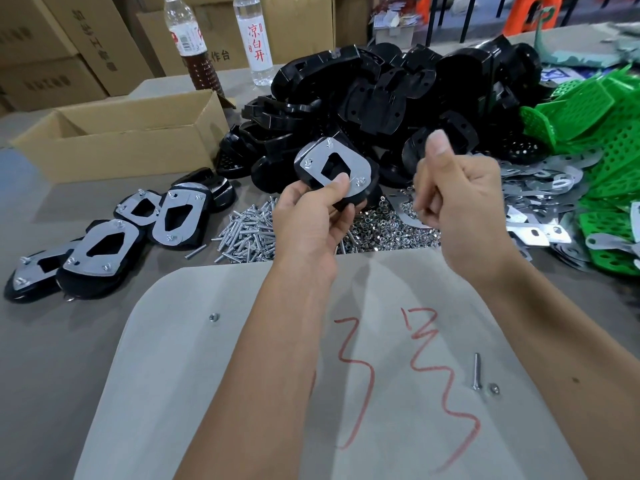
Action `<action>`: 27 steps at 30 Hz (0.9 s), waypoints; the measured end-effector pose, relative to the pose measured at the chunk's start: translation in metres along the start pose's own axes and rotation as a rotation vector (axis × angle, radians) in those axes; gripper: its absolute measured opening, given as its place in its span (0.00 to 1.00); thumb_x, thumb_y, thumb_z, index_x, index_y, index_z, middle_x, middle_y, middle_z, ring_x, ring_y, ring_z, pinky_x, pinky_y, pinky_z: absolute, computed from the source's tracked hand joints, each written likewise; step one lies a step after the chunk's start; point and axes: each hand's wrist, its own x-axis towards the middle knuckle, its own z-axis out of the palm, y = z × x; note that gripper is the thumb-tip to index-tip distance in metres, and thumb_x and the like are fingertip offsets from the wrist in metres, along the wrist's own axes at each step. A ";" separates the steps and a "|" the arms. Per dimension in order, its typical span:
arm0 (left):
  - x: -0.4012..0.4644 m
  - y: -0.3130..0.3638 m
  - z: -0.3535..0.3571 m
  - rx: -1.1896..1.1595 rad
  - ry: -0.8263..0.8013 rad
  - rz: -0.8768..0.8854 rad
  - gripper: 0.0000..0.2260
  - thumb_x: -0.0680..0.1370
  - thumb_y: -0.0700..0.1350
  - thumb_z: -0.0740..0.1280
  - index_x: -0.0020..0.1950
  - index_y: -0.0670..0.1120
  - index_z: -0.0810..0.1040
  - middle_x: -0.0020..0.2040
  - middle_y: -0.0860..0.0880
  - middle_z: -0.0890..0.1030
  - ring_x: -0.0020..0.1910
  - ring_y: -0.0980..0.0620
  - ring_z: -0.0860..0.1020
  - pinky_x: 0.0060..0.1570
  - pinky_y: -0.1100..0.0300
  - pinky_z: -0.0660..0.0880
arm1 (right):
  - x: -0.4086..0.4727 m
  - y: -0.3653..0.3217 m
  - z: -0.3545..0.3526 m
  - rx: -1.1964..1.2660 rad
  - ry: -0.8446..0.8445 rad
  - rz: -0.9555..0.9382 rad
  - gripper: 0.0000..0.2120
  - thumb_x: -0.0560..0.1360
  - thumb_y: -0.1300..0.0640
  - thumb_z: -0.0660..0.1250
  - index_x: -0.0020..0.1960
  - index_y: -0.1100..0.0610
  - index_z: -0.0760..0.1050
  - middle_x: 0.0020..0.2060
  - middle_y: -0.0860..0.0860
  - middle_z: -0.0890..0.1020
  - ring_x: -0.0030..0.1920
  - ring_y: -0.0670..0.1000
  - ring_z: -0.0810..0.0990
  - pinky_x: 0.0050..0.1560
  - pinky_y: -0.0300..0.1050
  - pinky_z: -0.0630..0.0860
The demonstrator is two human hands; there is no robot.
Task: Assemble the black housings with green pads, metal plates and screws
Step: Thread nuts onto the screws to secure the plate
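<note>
My left hand (311, 213) grips a black housing (332, 168) with a metal plate screwed onto its face, held up above the piles. My right hand (457, 192) hovers beside it, fingers curled and thumb raised, holding nothing that I can see. Behind them rises a heap of bare black housings (398, 88). Green perforated pads (588, 109) lie at the right, loose metal plates (540, 188) in front of them. Screws (249, 233) and small nuts (388, 230) are piled under my hands. Several finished housings (104, 244) lie at the left.
An open cardboard box (131, 133) stands at the back left, with two bottles (252, 36) behind it. A grey board (242, 375) with red scribbles lies in front of me, bearing a loose screw (477, 375) and nuts (213, 317).
</note>
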 end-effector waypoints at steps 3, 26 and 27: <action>0.000 0.001 0.000 -0.004 -0.001 0.009 0.08 0.77 0.35 0.75 0.49 0.45 0.79 0.48 0.42 0.88 0.40 0.45 0.87 0.32 0.66 0.77 | 0.000 -0.002 0.000 -0.004 -0.025 -0.013 0.27 0.85 0.42 0.59 0.36 0.57 0.83 0.24 0.59 0.68 0.24 0.52 0.63 0.27 0.39 0.61; -0.006 -0.010 0.006 0.246 0.074 0.293 0.12 0.74 0.36 0.78 0.52 0.46 0.78 0.46 0.44 0.86 0.39 0.54 0.84 0.38 0.63 0.80 | 0.000 0.001 0.007 -0.662 -0.150 -0.400 0.02 0.79 0.64 0.73 0.47 0.62 0.83 0.43 0.54 0.78 0.42 0.52 0.76 0.43 0.46 0.73; -0.006 -0.010 0.007 0.240 0.073 0.288 0.12 0.74 0.37 0.78 0.51 0.46 0.78 0.45 0.45 0.86 0.39 0.53 0.84 0.38 0.63 0.80 | 0.001 0.001 0.007 -0.685 -0.139 -0.415 0.04 0.79 0.64 0.73 0.46 0.63 0.81 0.42 0.54 0.77 0.41 0.52 0.75 0.43 0.43 0.71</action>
